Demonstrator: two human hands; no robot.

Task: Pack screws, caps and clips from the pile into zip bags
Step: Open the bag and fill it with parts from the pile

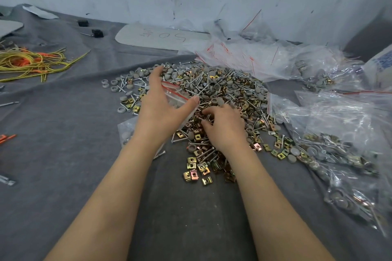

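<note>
A big pile point(222, 89) of silver screws, grey round caps and brass-coloured clips lies on the grey cloth. My left hand point(161, 108) holds a small clear zip bag point(177, 96) with a red seal strip, its mouth spread between thumb and fingers above the pile's left side. My right hand point(222, 127) rests palm down on the pile just right of the bag, fingers curled into the clips and screws; what they pinch is hidden. Loose clips point(198, 169) lie scattered between my forearms.
Filled zip bags point(339, 154) are heaped on the right and empty bags point(244, 55) at the back. One filled bag point(127, 131) lies under my left wrist. Yellow and orange cords point(29, 63) lie far left, a grey board point(161, 36) by the wall.
</note>
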